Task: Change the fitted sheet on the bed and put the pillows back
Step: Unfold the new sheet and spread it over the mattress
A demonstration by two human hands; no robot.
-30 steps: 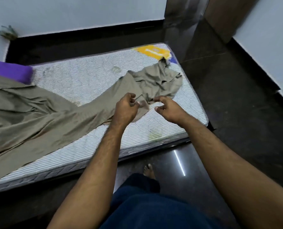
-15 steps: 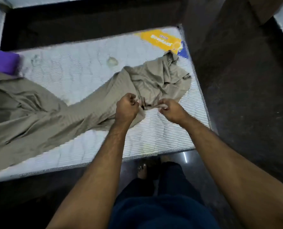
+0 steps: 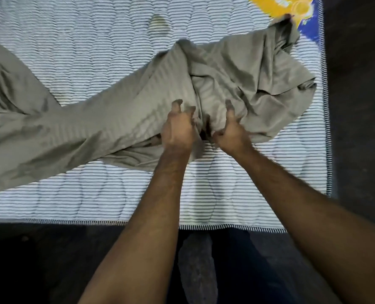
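Dark floor and blue trousers around the bed

A dark, dull floor (image 3: pixel 362 102) is running along the right side and stretching across the near part of the view. Dark blue trousers (image 3: pixel 254 270) are showing at the near centre, blurred. Far right, a yellow and blue label (image 3: pixel 291 7) is lying flat, its print too smeared to read.

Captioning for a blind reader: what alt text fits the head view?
Both hands, left hand and right hand, grip a crumpled grey-green sheet lying loosely across a bare striped mattress. A yellow label marks its far corner.
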